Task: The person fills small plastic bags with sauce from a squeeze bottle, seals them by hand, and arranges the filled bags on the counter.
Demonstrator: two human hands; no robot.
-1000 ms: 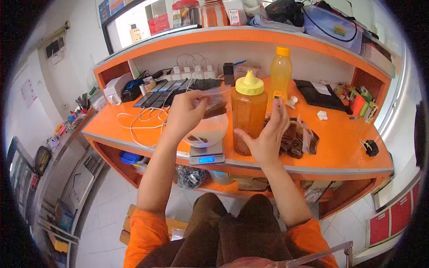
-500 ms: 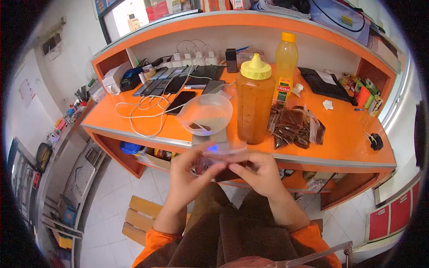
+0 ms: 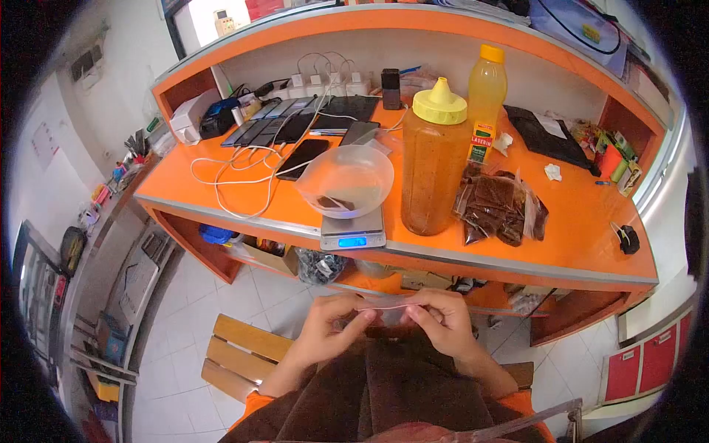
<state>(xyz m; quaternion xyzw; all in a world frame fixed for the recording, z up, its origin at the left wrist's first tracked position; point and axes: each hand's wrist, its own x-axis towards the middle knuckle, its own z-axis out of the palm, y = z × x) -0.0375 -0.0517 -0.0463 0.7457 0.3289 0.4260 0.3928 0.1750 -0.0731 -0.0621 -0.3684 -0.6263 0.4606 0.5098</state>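
Note:
Over my lap, my left hand (image 3: 334, 325) and my right hand (image 3: 442, 322) pinch the top edge of a small clear plastic bag (image 3: 388, 303) between thumbs and fingers. Something dark shows low in the bag, partly hidden against the dark clothing. On the desk beyond, a translucent bowl (image 3: 354, 171) with a little dark matter rests on a digital scale (image 3: 353, 235) with a lit blue display. Right of it stands a squeeze bottle (image 3: 432, 170) of brown liquid with a yellow cap. Filled dark brown packets (image 3: 496, 203) lie beside that bottle.
A yellow-capped bottle (image 3: 486, 96) stands behind the packets. Phones (image 3: 304, 157) and white cables (image 3: 221, 181) occupy the desk's left part. A black pouch (image 3: 550, 139) and a small black object (image 3: 628, 239) lie to the right. Wooden slats (image 3: 247, 341) show below left.
My hands have come from above the scale and beside the squeeze bottle down to my lap. The small bag moved down with my left hand, and my right hand took hold of it too.

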